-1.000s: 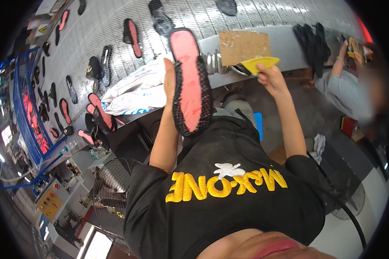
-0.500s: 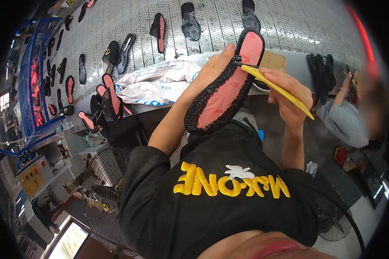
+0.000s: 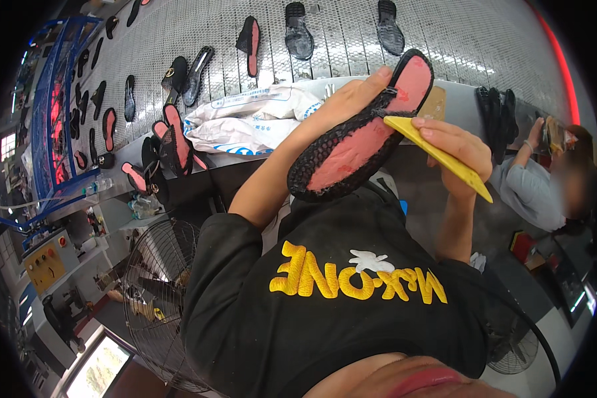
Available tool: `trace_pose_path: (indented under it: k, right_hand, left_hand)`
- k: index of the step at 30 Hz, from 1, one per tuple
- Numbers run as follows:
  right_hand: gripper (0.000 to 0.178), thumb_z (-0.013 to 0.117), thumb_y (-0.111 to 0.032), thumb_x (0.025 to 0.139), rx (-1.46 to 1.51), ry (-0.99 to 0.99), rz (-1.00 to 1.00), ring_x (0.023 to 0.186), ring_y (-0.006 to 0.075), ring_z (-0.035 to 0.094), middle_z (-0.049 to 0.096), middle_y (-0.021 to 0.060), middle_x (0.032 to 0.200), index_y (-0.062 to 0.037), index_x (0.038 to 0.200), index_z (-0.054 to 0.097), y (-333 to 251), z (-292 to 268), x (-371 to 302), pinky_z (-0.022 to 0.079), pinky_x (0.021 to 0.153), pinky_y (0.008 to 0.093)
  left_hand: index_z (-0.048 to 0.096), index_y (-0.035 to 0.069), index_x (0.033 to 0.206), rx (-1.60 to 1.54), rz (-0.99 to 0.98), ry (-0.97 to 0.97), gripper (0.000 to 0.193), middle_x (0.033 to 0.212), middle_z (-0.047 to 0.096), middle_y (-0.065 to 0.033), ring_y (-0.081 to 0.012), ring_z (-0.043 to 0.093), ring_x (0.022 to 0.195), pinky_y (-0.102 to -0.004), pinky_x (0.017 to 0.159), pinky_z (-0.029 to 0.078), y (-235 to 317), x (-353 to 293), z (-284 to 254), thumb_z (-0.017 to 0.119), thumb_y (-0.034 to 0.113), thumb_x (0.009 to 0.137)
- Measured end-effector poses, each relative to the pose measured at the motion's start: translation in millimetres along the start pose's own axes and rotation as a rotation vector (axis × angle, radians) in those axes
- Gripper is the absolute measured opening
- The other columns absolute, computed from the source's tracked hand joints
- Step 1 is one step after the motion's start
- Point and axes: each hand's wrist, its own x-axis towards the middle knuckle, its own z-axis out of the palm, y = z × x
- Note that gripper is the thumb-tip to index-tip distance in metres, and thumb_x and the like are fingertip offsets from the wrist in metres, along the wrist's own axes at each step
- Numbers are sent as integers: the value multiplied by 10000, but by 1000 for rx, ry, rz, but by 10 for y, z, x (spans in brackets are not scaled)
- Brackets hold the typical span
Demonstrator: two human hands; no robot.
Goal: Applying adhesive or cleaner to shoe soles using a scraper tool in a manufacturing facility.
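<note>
My left hand (image 3: 355, 96) grips a black shoe upper (image 3: 315, 159) by its narrow middle, thumb pressed near the top edge. The upper has a textured black rim folded around a pink underside, which faces me. My right hand (image 3: 454, 149) is closed around a long flat yellow tool (image 3: 438, 154), whose exact kind I cannot make out. The tool's upper end lies at the inner edge of the pink underside, beside the waist of the shoe. Its other end points down to the right, past my palm.
A metal mesh conveyor (image 3: 351, 40) carries spaced black soles (image 3: 298, 33) and pink-bottomed uppers (image 3: 253, 50). White printed sacks (image 3: 245, 126) lie on the ledge, with more uppers (image 3: 172, 142) to their left. Dark soles (image 3: 497, 113) are stacked at right, near another person (image 3: 534, 186). A wire fan (image 3: 159, 292) stands lower left.
The shoe upper has shifted to the right and tilted more toward level, with both hands moving right along with it. The yellow tool stays in my right hand at the waist of the upper.
</note>
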Motion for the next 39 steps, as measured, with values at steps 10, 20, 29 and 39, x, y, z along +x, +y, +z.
trace_pose_path:
  k: [10, 20, 29, 39]
  right_hand:
    - [242, 606, -87, 748, -17, -331, -196, 850, 266, 690, 676, 189, 960, 22, 953, 672, -223, 365, 23, 563, 667, 292]
    - [285, 639, -15, 704, 27, -106, -163, 842, 259, 690, 681, 161, 962, 7, 987, 666, -90, 585, -14, 549, 683, 277]
    - [190, 628, 3, 822, 367, 13, 432, 464, 44, 498, 676, 70, 831, 27, 1007, 664, -296, 654, -100, 382, 425, 172]
    - [138, 634, 30, 827, 405, 124, 625, 439, 32, 449, 575, 5, 660, 30, 963, 656, -216, 749, -50, 325, 398, 178]
  left_hand:
    - [649, -38, 868, 229, 59, 15, 690, 746, 643, -112, -168, 577, 738, -326, 703, 459, -203, 328, -98, 365, 588, 920]
    - [634, -3, 787, 105, 8, 118, 564, 626, 594, -43, -126, 527, 523, -277, 487, 440, -164, 469, -103, 493, 534, 888]
    - [610, -27, 849, 10, 51, 189, 556, 707, 615, -66, -153, 576, 604, -301, 548, 471, -228, 592, -298, 451, 501, 921]
    - [592, -30, 861, -140, 42, 241, 521, 720, 605, -73, -165, 576, 615, -317, 564, 474, -240, 597, -433, 457, 469, 925]
